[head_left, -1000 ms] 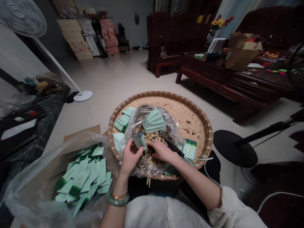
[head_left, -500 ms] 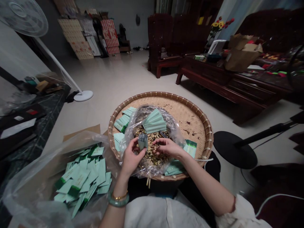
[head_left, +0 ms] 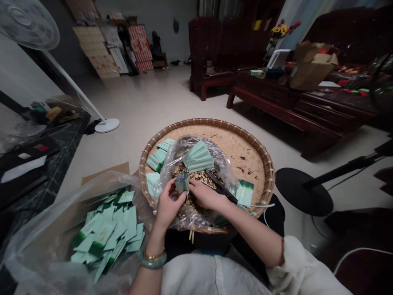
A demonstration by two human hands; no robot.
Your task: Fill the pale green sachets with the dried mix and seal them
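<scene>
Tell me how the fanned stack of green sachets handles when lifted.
The fanned stack of pale green sachets will probably slide apart, since its pieces overlap loosely with no band visible. Each looks thin and light, so likely floppy. Their smooth faces may feel slippery.

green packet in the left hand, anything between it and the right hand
Nothing visible does. The green packet sits in the fingers of the left hand, and the right hand is right beside it, with the loose dried bits lying beneath both.
</scene>
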